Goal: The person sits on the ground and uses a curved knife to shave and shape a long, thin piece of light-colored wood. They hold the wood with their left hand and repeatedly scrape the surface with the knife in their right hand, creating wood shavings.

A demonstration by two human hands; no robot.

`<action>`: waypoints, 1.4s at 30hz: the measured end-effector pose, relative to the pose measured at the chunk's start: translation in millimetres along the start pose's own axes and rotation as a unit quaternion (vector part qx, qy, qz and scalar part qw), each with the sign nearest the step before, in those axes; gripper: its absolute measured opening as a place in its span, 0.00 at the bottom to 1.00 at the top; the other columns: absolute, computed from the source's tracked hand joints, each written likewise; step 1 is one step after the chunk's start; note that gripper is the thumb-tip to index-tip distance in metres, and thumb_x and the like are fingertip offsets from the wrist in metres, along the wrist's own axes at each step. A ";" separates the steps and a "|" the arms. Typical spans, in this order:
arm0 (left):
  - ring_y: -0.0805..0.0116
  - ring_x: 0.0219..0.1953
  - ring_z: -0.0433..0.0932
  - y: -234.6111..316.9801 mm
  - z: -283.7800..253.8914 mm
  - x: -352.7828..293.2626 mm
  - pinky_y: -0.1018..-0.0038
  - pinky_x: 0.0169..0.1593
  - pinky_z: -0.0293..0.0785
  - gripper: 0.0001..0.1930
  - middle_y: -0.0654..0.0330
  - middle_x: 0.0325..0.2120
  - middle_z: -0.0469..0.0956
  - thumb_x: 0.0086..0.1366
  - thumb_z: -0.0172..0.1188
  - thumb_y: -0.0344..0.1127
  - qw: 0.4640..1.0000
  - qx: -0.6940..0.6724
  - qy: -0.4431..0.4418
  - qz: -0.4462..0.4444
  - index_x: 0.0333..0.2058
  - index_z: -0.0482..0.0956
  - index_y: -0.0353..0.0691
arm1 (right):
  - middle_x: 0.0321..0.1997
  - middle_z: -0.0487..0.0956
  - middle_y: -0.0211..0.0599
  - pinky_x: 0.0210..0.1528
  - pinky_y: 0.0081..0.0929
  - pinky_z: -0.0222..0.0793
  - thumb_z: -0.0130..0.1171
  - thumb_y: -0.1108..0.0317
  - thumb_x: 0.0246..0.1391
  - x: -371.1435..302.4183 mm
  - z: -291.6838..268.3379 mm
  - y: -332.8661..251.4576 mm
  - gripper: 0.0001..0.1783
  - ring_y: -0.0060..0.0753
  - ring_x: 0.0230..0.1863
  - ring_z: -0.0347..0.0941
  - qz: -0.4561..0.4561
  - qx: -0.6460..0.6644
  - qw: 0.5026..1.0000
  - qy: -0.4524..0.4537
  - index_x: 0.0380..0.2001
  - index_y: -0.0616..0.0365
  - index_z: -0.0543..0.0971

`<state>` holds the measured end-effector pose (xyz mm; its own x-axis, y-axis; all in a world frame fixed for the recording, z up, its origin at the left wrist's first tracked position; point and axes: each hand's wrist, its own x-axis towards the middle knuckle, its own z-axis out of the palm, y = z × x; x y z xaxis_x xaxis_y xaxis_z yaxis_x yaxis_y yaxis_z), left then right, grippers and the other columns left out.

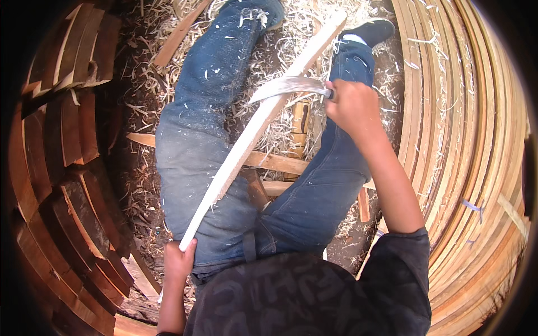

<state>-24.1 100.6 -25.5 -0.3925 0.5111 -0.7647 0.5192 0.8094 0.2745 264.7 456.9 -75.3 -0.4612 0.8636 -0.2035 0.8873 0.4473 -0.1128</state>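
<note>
A long pale wooden strip (238, 152) slants across my lap, from beside my left hip up toward the far right. My left hand (178, 260) is closed around its near, thinner end. My right hand (354, 109) grips the dark handle of a knife (294, 85) with a broad, curved, shiny blade. The blade crosses the strip in its far half, pointing left. Beyond the blade the strip looks thicker and ends close to my right shoe (371, 32). The knife's handle is mostly hidden inside my right fist.
Curly wood shavings (274, 131) cover the ground between and around my legs. Stacked brown wood pieces (84, 213) rise at the left. Long pale boards (443, 140) are piled along the right. Short wooden bars (277, 162) lie between my knees.
</note>
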 end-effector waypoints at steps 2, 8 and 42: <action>0.55 0.12 0.71 -6.4 0.9 0.4 0.63 0.19 0.62 0.22 0.46 0.08 0.68 0.56 0.62 0.43 1.000 -0.018 -0.006 0.015 0.15 0.72 0.27 | 0.24 0.80 0.48 0.33 0.39 0.75 0.56 0.64 0.42 24.2 2.2 14.2 0.11 0.47 0.27 0.78 0.084 0.021 0.995 0.050 0.29 0.54 0.83; 0.48 0.15 0.74 11.3 -1.4 -3.5 0.61 0.21 0.64 0.24 0.43 0.10 0.69 0.55 0.62 0.46 1.000 0.017 0.014 -0.009 0.16 0.73 0.27 | 0.27 0.80 0.50 0.36 0.42 0.74 0.55 0.65 0.42 38.9 26.1 35.6 0.11 0.51 0.30 0.78 0.188 -0.004 0.982 0.024 0.27 0.57 0.82; 0.41 0.21 0.75 6.7 -1.4 -8.9 0.57 0.24 0.68 0.24 0.40 0.14 0.71 0.54 0.63 0.48 0.998 0.041 0.037 0.018 0.17 0.76 0.27 | 0.22 0.77 0.55 0.33 0.43 0.68 0.56 0.59 0.51 -31.2 53.3 86.7 0.18 0.58 0.26 0.74 0.278 0.161 0.945 0.055 0.22 0.66 0.79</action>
<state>-18.1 101.9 -16.0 -0.4265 0.5621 -0.7087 0.5938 0.7650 0.2494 355.7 456.2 -130.5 0.0948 0.9714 -0.2176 0.9359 -0.1614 -0.3130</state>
